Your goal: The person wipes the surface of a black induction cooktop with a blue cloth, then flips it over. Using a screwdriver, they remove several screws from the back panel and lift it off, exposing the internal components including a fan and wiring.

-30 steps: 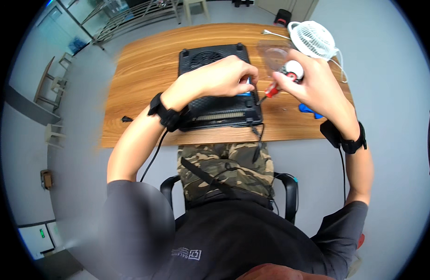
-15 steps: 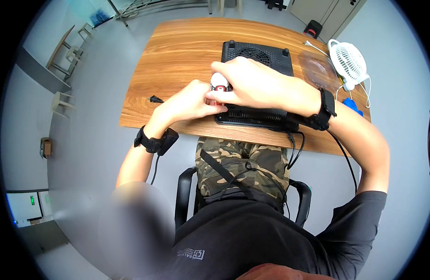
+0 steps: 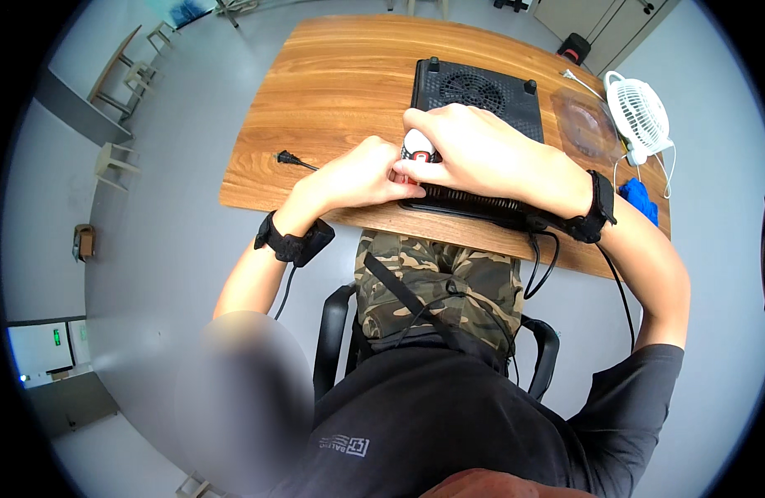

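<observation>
A flat black appliance (image 3: 523, 112) lies on the wooden table with a round fan grille and small feet facing up. Over its near left part, both hands meet around a small white-topped thing (image 3: 418, 143) with a red and black band; its lower part is hidden by fingers, so its kind is unclear. My right hand (image 3: 474, 153) is closed, its fingers curled over that thing and its thumb along the near side. Close against it, my left hand (image 3: 362, 176) is closed too, fingertips pressed at the thing's lower left side.
A black power plug (image 3: 289, 158) lies left of my left hand. At the right stand a white fan (image 3: 638, 112), a clear plastic lid-like piece (image 3: 586, 124) and a blue cloth-like bundle (image 3: 638, 199). Black cables (image 3: 552, 266) hang over the table's near edge (image 3: 366, 220).
The whole view has shifted, so table and hands appear farther right and slightly higher. Both hands keep the same grip on the white-topped thing.
</observation>
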The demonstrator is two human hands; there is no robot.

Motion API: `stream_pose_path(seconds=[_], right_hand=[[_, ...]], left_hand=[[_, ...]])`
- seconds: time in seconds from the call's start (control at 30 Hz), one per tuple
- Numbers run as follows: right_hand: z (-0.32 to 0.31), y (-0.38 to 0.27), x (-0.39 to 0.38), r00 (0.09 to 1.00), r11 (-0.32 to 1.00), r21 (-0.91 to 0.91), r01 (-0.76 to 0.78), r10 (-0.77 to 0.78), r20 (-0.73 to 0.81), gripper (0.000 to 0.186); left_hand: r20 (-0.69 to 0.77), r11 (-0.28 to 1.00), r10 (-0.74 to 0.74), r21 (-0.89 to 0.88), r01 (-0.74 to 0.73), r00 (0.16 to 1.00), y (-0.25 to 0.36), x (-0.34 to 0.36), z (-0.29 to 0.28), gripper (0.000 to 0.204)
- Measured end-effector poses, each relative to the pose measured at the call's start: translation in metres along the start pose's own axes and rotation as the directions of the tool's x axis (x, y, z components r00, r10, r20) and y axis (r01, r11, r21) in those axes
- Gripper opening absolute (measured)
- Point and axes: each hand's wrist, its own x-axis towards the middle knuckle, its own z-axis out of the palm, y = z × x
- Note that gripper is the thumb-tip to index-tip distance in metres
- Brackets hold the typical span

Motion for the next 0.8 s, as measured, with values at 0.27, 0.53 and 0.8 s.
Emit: stream_pose_path(seconds=[0.27, 0.53, 0.8], right_hand=[[-0.005, -0.001, 0.003, 0.996, 0.998, 0.024, -0.058, 0.056, 0.070, 0.040], [-0.007, -0.002, 0.002, 0.994, 0.999, 0.015, -0.035, 0.034, 0.106, 0.038], [-0.017, 0.004, 0.004, 0.981, 0.998, 0.040, -0.037, 0.029, 0.192, 0.041]], left_hand=[[0.009, 0.999, -0.048, 0.010, 0.048, 0.999, 0.003, 0.002, -0.002, 0.033], [0.076, 0.987, -0.160, 0.033, 0.158, 0.984, 0.006, 0.004, -0.003, 0.039], [0.104, 0.986, -0.137, 0.110, 0.126, 0.985, 0.010, 0.007, -0.010, 0.031]])
